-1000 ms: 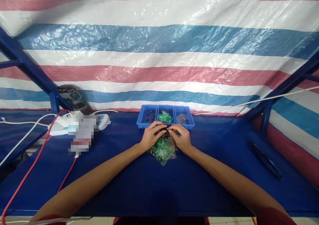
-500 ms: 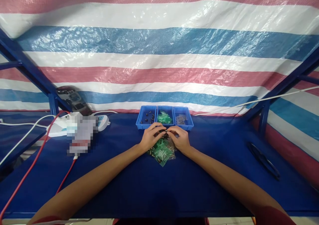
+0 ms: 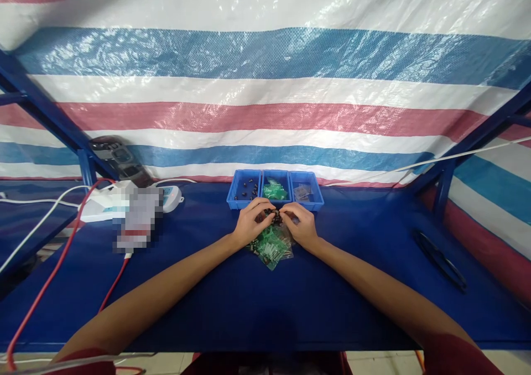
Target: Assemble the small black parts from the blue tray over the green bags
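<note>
My left hand (image 3: 251, 223) and my right hand (image 3: 301, 225) meet over a pile of small dark parts, fingertips bent inward. The fingers of each are pinched around something too small to name. Just below them, a green bag of small parts (image 3: 271, 247) lies on the blue table (image 3: 249, 303), with a clear bag (image 3: 287, 249) partly under it. Behind the hands stand three blue bins: the left bin (image 3: 233, 204) holds several small dark parts, the middle bin (image 3: 275, 174) green bags, the right bin (image 3: 318, 201) clear packets.
At the left lie a white power strip (image 3: 97, 212), a blurred-out device (image 3: 141, 217) and a red cable (image 3: 58, 270). A black oval object (image 3: 440, 260) lies at the right. Blue frame posts flank the table before a striped sheet (image 3: 265, 115).
The whole view has shifted slightly, so the scene sits higher in the frame. My fingertips have moved slightly apart over the small parts.
</note>
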Demonstrator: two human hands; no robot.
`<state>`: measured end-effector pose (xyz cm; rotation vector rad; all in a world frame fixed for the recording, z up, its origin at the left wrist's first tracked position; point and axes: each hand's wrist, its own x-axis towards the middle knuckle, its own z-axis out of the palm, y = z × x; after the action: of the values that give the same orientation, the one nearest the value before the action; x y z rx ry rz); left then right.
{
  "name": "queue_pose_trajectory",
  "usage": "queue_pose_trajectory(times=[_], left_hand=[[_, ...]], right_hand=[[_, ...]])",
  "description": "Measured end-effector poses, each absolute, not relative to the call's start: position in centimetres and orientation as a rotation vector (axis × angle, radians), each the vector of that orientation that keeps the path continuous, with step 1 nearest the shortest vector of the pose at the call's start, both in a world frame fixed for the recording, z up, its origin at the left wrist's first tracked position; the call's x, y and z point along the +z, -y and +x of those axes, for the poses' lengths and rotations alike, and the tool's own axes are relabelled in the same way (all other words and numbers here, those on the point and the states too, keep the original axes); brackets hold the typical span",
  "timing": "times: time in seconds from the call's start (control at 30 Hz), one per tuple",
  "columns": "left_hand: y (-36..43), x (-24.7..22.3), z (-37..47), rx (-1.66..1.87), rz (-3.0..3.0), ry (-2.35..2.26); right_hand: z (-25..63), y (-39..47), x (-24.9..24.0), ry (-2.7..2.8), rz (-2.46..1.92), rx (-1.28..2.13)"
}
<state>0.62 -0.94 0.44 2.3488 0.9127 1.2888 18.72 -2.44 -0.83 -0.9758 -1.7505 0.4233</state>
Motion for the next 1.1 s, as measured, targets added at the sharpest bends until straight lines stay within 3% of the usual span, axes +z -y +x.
queue_pose_trajectory(times=[1.1], left_hand=[[0.92,0.51,0.64,1.334,2.374,-0.867]], right_hand=[[18.54,2.19,-1.04,1.794,-0.782,0.319]])
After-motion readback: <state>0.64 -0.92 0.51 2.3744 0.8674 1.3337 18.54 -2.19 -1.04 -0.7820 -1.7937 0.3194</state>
